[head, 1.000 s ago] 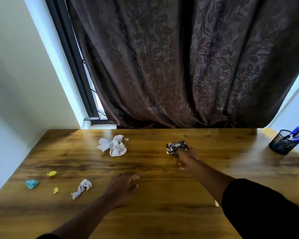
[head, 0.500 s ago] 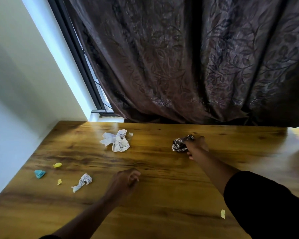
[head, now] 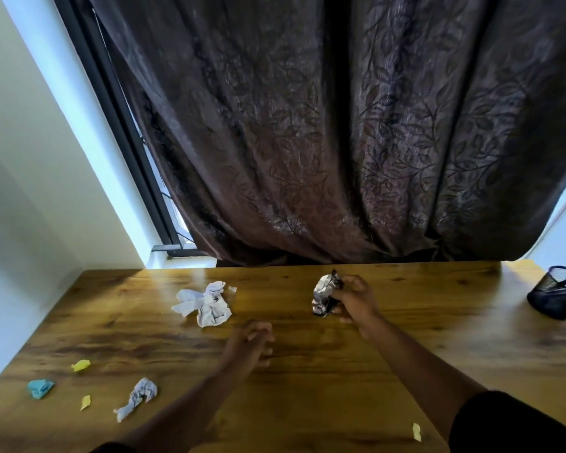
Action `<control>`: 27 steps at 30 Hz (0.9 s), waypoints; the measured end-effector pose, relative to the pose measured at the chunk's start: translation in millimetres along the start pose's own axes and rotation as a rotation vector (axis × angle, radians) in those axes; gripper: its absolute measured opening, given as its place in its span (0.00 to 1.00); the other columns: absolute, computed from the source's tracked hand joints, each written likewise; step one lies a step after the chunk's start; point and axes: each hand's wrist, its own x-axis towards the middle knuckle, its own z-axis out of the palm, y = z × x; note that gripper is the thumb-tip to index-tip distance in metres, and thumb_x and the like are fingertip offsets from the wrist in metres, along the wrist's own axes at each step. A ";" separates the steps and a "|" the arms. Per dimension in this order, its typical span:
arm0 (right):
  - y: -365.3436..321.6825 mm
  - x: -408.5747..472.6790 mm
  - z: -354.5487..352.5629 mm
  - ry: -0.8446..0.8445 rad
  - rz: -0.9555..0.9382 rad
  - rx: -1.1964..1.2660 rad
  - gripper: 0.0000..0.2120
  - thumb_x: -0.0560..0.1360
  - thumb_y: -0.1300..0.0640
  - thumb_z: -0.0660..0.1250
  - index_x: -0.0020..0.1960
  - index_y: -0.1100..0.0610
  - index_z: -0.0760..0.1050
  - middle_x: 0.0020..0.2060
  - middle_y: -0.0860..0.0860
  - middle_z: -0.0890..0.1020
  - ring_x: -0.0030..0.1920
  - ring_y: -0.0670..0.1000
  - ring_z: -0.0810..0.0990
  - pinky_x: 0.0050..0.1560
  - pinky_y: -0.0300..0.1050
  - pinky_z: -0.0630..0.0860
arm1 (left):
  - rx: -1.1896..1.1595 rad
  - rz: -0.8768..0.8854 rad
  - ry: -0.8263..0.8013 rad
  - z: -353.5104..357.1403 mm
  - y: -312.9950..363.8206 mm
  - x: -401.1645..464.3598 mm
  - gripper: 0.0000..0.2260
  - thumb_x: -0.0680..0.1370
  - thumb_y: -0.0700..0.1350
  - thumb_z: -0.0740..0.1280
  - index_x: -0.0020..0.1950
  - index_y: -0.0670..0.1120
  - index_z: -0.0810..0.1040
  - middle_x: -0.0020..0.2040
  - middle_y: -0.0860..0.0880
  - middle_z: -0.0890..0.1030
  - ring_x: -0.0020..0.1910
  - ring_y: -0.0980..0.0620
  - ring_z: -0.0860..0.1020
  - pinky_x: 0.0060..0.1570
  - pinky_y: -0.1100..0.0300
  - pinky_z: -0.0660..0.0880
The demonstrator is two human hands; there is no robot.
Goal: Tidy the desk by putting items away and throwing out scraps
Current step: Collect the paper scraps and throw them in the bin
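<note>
A crumpled foil wrapper [head: 324, 297] is pinched between the thumb and curled fingers of the right hand [head: 355, 300], toward one o'clock from the middle of the wooden desk [head: 307, 387]; whether it is clear of the wood or only just raised cannot be told, but the grip is taken from the side, presumably so that the light scrap can be carried off whole. The left hand [head: 247, 346] is held low over the desk near the middle, its fingers loosely bent and nothing gripped in them; it appears to be kept free for the next scrap. A large ball of crumpled white paper [head: 206, 305] lies at about eleven o'clock, well apart from the wrapper, with a tiny white crumb beside it. At about eight o'clock a cluster is spread out: a twisted white tissue [head: 138, 398], a blue paper wad [head: 40, 388] and two yellow bits [head: 81, 365], none touching. Another yellow bit [head: 416, 431] lies at five o'clock beside the dark sleeve. A black mesh pen cup [head: 554, 297] stands at three o'clock by the edge, blue pens already inside, so the putting-away seems largely done and scraps remain. No bin is in view.
</note>
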 end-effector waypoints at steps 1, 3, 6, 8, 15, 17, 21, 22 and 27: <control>-3.0 -8.1 6.7 -0.058 -0.002 0.012 0.16 0.74 0.57 0.76 0.59 0.46 0.77 0.49 0.53 0.87 0.34 0.51 0.85 0.27 0.40 0.74 | -0.080 -0.054 -0.006 2.6 6.6 1.9 0.10 0.85 0.46 0.65 0.63 0.44 0.79 0.56 0.40 0.84 0.53 0.38 0.84 0.51 0.40 0.83; -9.6 -27.5 23.0 -0.173 -0.011 0.022 0.16 0.75 0.60 0.75 0.59 0.46 0.79 0.50 0.54 0.87 0.32 0.49 0.84 0.27 0.40 0.72 | -0.250 -0.143 -0.029 5.0 17.3 3.6 0.16 0.85 0.52 0.62 0.65 0.41 0.78 0.58 0.39 0.84 0.55 0.36 0.84 0.51 0.42 0.83; -10.1 -49.1 47.3 -0.352 0.010 0.036 0.17 0.76 0.63 0.72 0.58 0.44 0.81 0.46 0.55 0.86 0.32 0.50 0.81 0.30 0.41 0.71 | -0.472 -0.271 -0.046 3.6 32.3 2.2 0.25 0.84 0.61 0.59 0.62 0.40 0.78 0.57 0.39 0.83 0.56 0.36 0.81 0.51 0.43 0.82; -5.9 -60.7 61.3 -0.450 0.014 0.016 0.19 0.76 0.64 0.70 0.56 0.41 0.82 0.43 0.54 0.86 0.33 0.50 0.80 0.30 0.41 0.72 | -0.549 -0.319 -0.055 -1.2 37.2 1.0 0.30 0.82 0.66 0.58 0.61 0.40 0.79 0.55 0.40 0.83 0.52 0.39 0.81 0.45 0.47 0.80; 12.5 -85.8 91.6 -0.575 -0.053 -0.178 0.23 0.77 0.65 0.67 0.63 0.40 0.81 0.57 0.52 0.85 0.37 0.51 0.82 0.30 0.41 0.74 | -0.701 -0.299 -0.152 -24.1 21.4 -0.2 0.31 0.80 0.65 0.61 0.64 0.39 0.79 0.61 0.34 0.82 0.58 0.34 0.82 0.57 0.43 0.77; 14.1 -89.8 97.3 -0.520 -0.046 -0.203 0.20 0.78 0.64 0.69 0.62 0.42 0.79 0.57 0.50 0.84 0.38 0.48 0.83 0.31 0.41 0.77 | -0.680 -0.284 -0.132 -27.0 20.6 -1.5 0.29 0.79 0.64 0.62 0.61 0.38 0.80 0.58 0.34 0.83 0.53 0.35 0.82 0.54 0.45 0.76; 17.4 -97.3 107.2 -0.399 -0.045 -0.195 0.15 0.77 0.65 0.72 0.61 0.53 0.75 0.51 0.51 0.82 0.40 0.47 0.82 0.26 0.36 0.73 | -0.690 -0.277 -0.132 -31.7 21.5 -0.9 0.25 0.78 0.63 0.65 0.55 0.40 0.80 0.50 0.36 0.83 0.46 0.39 0.82 0.48 0.48 0.77; 19.3 -98.4 109.9 -0.381 -0.039 -0.181 0.15 0.76 0.64 0.72 0.59 0.53 0.74 0.51 0.52 0.82 0.39 0.48 0.82 0.25 0.36 0.73 | -0.699 -0.278 -0.147 -31.8 21.8 -1.2 0.24 0.78 0.62 0.64 0.50 0.40 0.80 0.46 0.38 0.83 0.43 0.40 0.83 0.45 0.50 0.77; 29.5 -101.4 120.9 -0.287 -0.050 -0.213 0.12 0.75 0.57 0.76 0.52 0.50 0.75 0.48 0.53 0.85 0.36 0.50 0.85 0.26 0.43 0.78 | -0.696 -0.280 -0.289 -26.9 19.4 -9.9 0.27 0.82 0.61 0.60 0.44 0.39 0.85 0.42 0.37 0.83 0.38 0.39 0.83 0.41 0.50 0.78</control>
